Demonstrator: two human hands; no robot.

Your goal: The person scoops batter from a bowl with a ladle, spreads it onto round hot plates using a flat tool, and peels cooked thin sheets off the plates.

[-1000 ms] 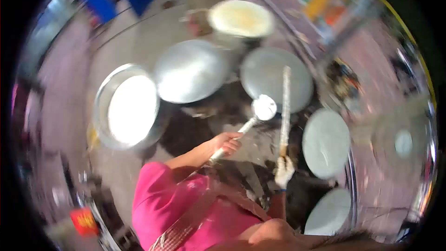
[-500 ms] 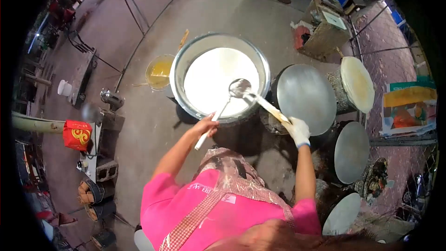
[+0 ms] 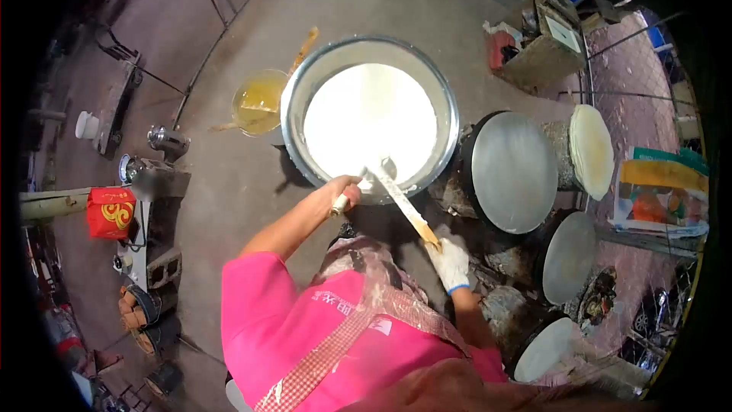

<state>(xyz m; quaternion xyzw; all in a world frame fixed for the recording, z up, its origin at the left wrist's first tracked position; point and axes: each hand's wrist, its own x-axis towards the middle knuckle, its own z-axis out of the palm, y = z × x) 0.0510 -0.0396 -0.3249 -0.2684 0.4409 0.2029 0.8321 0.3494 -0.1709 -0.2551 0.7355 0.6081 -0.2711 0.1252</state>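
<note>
A large metal pot (image 3: 448,126) full of white batter (image 3: 370,118) stands in front of me. My bare left hand (image 3: 348,193) is closed around the white handle of a ladle (image 3: 338,204) at the pot's near rim; the ladle's bowl cannot be made out in the batter. In its white glove, my right hand (image 3: 450,263) grips the wooden end of a batter-coated flat spatula (image 3: 404,204). The spatula's far end reaches over the near rim, close to the left hand. Right of the pot is a round griddle (image 3: 515,172) with a bare grey top.
More griddles (image 3: 569,257) stand to the right, near a stack of thin pancakes (image 3: 592,151). A bowl of yellow liquid (image 3: 259,99) sits left of the pot. Farther left are a red bag (image 3: 110,214) and a metal kettle (image 3: 168,141). A box-like stand (image 3: 543,42) is at back right.
The ladle's metal bowl, visible above the batter before, no longer shows. My right hand has moved down and left with the spatula, toward my body. The view has shifted slightly.
</note>
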